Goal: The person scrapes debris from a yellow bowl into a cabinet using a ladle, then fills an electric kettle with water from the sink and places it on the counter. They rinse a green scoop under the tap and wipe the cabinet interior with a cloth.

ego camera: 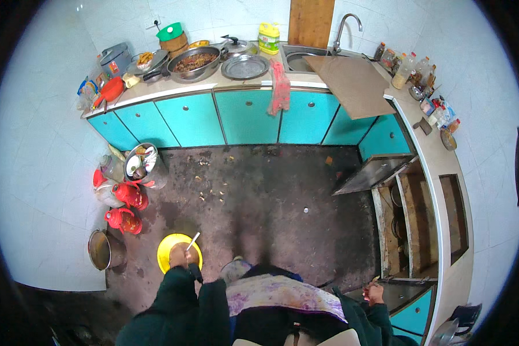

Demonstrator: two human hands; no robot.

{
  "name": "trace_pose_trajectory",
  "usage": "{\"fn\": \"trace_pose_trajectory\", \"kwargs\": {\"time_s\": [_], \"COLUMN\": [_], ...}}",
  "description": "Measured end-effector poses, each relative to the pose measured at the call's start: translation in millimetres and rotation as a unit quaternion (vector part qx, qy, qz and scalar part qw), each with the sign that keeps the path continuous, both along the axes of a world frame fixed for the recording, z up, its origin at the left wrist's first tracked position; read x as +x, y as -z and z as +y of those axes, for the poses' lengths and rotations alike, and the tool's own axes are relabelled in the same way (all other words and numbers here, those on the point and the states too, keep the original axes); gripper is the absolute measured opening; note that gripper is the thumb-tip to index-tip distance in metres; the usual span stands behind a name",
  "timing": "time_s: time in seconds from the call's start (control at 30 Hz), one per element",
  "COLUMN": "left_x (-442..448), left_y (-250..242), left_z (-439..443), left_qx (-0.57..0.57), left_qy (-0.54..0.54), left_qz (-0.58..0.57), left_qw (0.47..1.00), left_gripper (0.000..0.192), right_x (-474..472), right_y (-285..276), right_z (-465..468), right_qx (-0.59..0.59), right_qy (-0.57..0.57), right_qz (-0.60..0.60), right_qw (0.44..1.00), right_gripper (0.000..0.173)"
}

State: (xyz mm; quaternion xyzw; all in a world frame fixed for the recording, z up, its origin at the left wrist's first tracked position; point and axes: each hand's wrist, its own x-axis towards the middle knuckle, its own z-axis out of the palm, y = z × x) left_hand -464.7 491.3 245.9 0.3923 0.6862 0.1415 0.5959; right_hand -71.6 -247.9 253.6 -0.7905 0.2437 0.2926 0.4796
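My left hand [193,256] is at the near side of a yellow plastic basin [164,247], and appears to grip it. A light-coloured utensil handle [193,241] sticks up from beside my fingers over the rim. Brown contents or part of the hand fill the middle of the basin; I cannot tell which. My right hand [374,294] is curled near an open lower cabinet door [400,294]. A small yellowish thing [375,279] shows at its fingertips, too small to tell whether it is held. Dark green sleeves cover both forearms.
An open cabinet [408,229] stands at the right, its other door [372,173] swung out. Red thermoses [130,196] and metal buckets [119,253] line the left wall. Ahead, the counter [300,78] bears a pan of food [195,62] and a board [354,84]. Scraps [202,194] litter the floor.
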Motion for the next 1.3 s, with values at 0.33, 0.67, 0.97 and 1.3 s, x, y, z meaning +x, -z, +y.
{"fn": "trace_pose_trajectory", "kwargs": {"time_s": [0.33,0.67,0.97,1.3], "left_x": [299,696,855,870], "left_y": [-101,-88,-149,-136], "left_z": [55,171,217,264], "left_qx": [0.096,0.318,-0.09,0.354], "left_qy": [0.182,0.447,0.329,0.546], "left_qz": [-0.109,-0.042,-0.404,-0.141], "left_qw": [0.972,0.835,0.849,0.746], "left_gripper": [0.021,0.026,0.025,0.029], "right_x": [-48,36,29,-36], "right_y": [4,-56,-137,-157], "right_z": [20,120,171,228], "right_qx": [0.058,0.056,0.053,-0.056], "right_qy": [0.099,0.2,0.304,0.372], "right_qz": [0.065,0.043,-0.032,0.044], "right_qw": [0.991,0.977,0.951,0.925], "right_gripper": [0.011,0.02,0.034,0.036]}}
